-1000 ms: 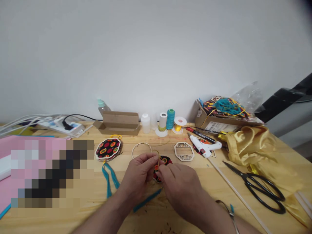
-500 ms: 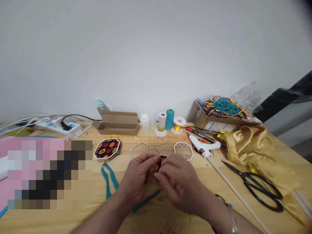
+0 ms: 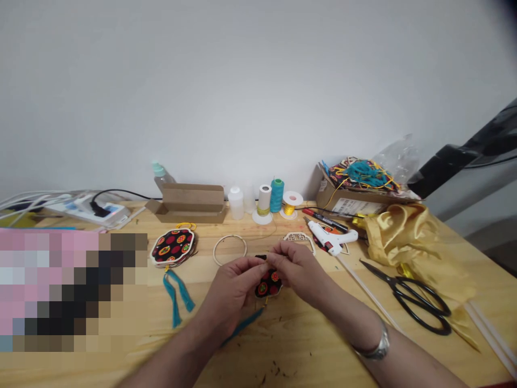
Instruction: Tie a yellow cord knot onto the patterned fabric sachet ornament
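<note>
Between my hands is a small black patterned fabric pendant [image 3: 268, 285] with red and orange motifs. A teal tassel [image 3: 244, 326] hangs from its lower end by a yellow cord. My left hand [image 3: 234, 285] pinches the pendant's upper left edge, fingers closed. At the top edge my right hand [image 3: 301, 269] is closed in a pinch too, and whatever is between its fingertips is too small to make out. Just behind them lie a thin wooden ring [image 3: 215, 253] and a wooden lattice frame [image 3: 309, 238], which my right hand partly covers.
To the left lies a finished-looking patterned pendant [image 3: 173, 248] with teal tassel. Along the wall stand a cardboard box [image 3: 194, 205], a white bottle [image 3: 236, 203] and a teal thread spool [image 3: 277, 195]. On the right are a glue gun [image 3: 333, 237], black scissors [image 3: 420, 302] and gold cloth [image 3: 420, 248].
My right hand has turned and moved up to the pendant's top edge, uncovering more of the patterned fabric. The view has shifted slightly to the right.
</note>
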`<state>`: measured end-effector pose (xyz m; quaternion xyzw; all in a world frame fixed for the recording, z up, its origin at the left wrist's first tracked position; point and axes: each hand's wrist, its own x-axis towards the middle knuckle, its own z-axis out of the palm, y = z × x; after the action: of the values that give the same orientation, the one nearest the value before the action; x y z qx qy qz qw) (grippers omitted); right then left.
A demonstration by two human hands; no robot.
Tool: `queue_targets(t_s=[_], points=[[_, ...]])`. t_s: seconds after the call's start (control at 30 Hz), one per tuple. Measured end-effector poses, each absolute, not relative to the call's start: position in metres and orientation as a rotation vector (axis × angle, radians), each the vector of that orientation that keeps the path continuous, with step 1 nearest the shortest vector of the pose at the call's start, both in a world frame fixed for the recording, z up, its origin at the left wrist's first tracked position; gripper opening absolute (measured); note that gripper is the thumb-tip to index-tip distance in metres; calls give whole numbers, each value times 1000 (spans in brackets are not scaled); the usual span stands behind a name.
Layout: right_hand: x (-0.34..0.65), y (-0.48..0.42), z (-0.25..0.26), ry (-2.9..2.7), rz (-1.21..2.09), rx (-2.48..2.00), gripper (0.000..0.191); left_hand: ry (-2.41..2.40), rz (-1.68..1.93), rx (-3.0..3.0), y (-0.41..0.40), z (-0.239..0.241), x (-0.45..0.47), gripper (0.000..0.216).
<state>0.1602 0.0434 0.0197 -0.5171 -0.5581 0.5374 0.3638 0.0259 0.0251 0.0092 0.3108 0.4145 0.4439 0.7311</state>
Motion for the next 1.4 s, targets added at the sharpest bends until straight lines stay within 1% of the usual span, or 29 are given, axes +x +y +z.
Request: queue_targets(t_s=[0.13,0.33,0.77,0.93,1.1,1.17,1.3,1.4], points=[[163,50,23,-1590,1269,-1350,16,989,987,703,25,11,24,11],[160,47,14,-1432,1362,-1266,18,1000,979,718,24,12,25,12],[165,44,10,-1438,1263,-1265,16,952,943,717,24,2,27,15],[166,45,9,-1414,1314,-1259,17,1037,950,712,24,6,28,13],[168,45,11,-1328,1558,-1198,25,1003,978,673,24,8,28,12],[169,45,12,-1297,1593,-1218,21,994,977,677,25,6,28,13],[168,46,12,-1305,1530,-1293,9,999,964,686,25,3,27,12],[167,45,10,-1340,1490,-1301,7,963,952,694,25,4,28,12]])
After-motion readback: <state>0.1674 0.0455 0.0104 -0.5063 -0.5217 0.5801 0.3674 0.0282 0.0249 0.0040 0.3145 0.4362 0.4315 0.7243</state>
